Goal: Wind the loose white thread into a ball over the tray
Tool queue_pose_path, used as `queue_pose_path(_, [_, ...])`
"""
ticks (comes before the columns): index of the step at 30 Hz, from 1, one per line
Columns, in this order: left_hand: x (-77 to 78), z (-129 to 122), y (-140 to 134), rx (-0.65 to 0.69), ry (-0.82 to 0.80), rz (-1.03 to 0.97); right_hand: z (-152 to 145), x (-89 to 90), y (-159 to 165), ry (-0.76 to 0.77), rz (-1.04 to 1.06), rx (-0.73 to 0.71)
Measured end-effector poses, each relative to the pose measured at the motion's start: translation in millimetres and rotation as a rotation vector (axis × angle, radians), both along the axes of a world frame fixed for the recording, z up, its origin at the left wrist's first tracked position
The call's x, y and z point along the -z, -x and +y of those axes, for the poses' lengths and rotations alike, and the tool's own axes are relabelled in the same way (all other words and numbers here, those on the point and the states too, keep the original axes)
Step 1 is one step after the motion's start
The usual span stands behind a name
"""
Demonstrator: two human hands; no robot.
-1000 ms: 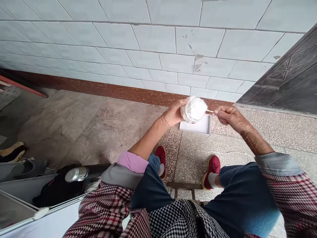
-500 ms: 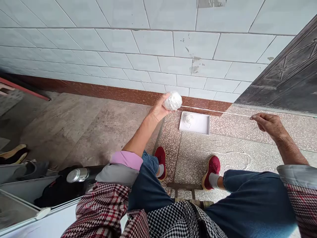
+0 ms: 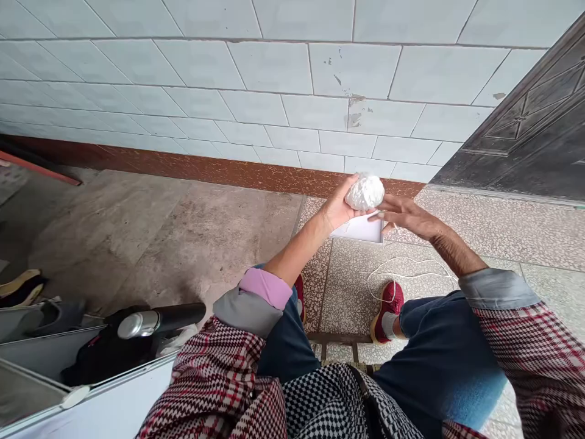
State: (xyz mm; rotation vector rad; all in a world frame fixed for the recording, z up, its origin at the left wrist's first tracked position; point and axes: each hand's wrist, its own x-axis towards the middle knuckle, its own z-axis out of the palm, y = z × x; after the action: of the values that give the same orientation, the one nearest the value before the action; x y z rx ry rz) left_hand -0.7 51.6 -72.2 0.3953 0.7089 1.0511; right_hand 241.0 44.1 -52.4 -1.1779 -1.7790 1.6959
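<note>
Head camera looked down over the person's knees toward a tiled wall (image 3: 256, 103). The left hand (image 3: 340, 207) was curled around a white ball of string (image 3: 364, 191), fingers and thumb closed on it, holding it up in the air just before the wall's red-brown skirting band (image 3: 205, 169). The right hand (image 3: 404, 214) met the ball from the right, its fingers spread and lightly bent, fingertips (image 3: 381, 213) touching or all but touching the ball's lower right side; whether they pinched the strand there could not be told.

Directly beneath both hands a shallow white box (image 3: 361, 230) lay on the speckled terrazzo floor (image 3: 479, 235), partly covered by them, its far edge close to the skirting. A loose white string (image 3: 411, 274) curled across the floor between the box and the person's right red shoe (image 3: 387, 305); the left red shoe (image 3: 300, 296) showed only partly behind the left forearm.

Room to the right ended at a dark carved door (image 3: 530, 140), whose lower edge ran well clear of the right hand. To the left the bare concrete floor (image 3: 159, 238) stretched wide toward the wall. Low on the left, beside the left thigh, a white-edged case (image 3: 91, 396) held a dark bag and a black flask with a silver cap (image 3: 155, 320), well apart from the hands.
</note>
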Motion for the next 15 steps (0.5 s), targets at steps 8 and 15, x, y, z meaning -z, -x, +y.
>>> queue_pose_path(8, [50.2, 22, -21, -0.002, 0.284, 0.183, 6, 53.0, -10, -0.031, -0.297, 0.031])
queue_pose_path(15, [116.6, 21, -64, -0.046, 0.595, 0.097, -5, 91.4, 0, -0.205, -0.747, -0.184])
